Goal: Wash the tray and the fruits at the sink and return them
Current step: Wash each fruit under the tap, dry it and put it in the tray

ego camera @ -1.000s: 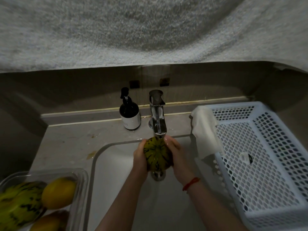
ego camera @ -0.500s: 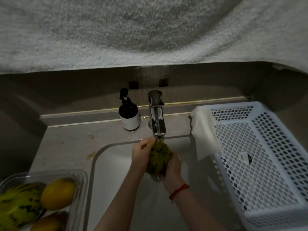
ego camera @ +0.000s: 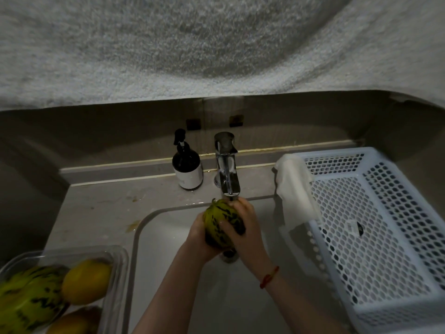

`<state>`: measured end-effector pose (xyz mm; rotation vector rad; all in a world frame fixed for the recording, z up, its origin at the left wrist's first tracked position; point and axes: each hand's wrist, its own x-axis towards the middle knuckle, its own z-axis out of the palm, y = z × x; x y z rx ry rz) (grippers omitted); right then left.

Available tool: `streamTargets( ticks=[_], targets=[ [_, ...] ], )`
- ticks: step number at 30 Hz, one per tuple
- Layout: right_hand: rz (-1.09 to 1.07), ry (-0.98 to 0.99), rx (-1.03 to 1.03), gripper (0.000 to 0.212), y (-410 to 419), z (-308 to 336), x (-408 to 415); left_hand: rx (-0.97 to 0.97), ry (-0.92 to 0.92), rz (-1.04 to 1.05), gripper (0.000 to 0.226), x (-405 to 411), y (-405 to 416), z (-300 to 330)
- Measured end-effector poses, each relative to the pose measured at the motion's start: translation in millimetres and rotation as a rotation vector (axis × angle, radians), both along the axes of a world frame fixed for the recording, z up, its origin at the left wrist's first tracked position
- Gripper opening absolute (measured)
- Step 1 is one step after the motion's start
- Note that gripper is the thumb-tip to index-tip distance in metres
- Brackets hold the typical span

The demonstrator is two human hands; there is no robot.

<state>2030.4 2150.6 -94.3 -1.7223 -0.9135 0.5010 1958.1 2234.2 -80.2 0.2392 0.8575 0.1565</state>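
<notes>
The faucet (ego camera: 226, 169) is polished metal, mirror-bright. The sink (ego camera: 168, 261) has a smooth, glossy white basin, set in a table (ego camera: 96, 208) of pale, matt stone-like surface with a few stains. The basket (ego camera: 375, 237) is white perforated plastic, slightly shiny, with a soft white cloth (ego camera: 293, 189) draped over its edge. The bottle (ego camera: 187, 165) is dark and glossy with a matt pale label. The tray (ego camera: 118, 256) is clear, glossy plastic. The striped fruit (ego camera: 221, 225) in the hands has wet, smooth, shiny skin.

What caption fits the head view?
Both hands, left hand and right hand, hold a striped melon under the tap.
</notes>
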Motion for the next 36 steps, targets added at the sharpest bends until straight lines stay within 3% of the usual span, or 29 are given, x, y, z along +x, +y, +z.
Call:
streamTargets(
  ticks=[3, 7, 9, 11, 16, 22, 27, 31, 34, 36],
  targets=[
    [-0.174, 0.480, 0.006, 0.015, 9, 9, 4, 0.297, 0.094, -0.023, 0.046, -3, -9, -3],
    [-0.245, 1.167, -0.077, 0.052, 11, 4, 15, 0.857, 0.135, -0.145, 0.021, -9, -18, 5],
    [-0.268, 1.358, -0.108, 0.055, 8, 5, 15, 1.036, 0.124, -0.185, 0.025, -10, -15, 4],
    [-0.286, 1.416, -0.111, 0.050, 7, 5, 13, 1.074, 0.127, -0.206, 0.031, -6, -9, 4],
    [-0.249, 1.222, -0.055, 0.049, 4, 7, 5, 0.887, 0.209, -0.028, 0.006, 3, -6, -1],
    [-0.102, 0.669, 0.002, 0.045, -3, 8, -1, 0.417, 0.289, 0.162, 0.027, 9, 0, -4],
    [-0.063, 0.409, -0.058, 0.062, -8, 6, -1, 0.431, 0.216, 0.042, 0.048, 2, 5, -4],
    [-0.051, 0.093, -0.029, 0.079, -12, 4, -4, 0.395, 0.160, -0.178, 0.065, -14, 7, -3],
    [0.023, 0.066, -0.034, 0.086, -12, 2, -6, 0.356, 0.034, -0.236, 0.058, -19, 4, 4],
    [0.055, 0.132, -0.022, 0.072, -12, 0, -2, 0.419, -0.006, -0.207, 0.052, -20, -1, 6]
  ],
)
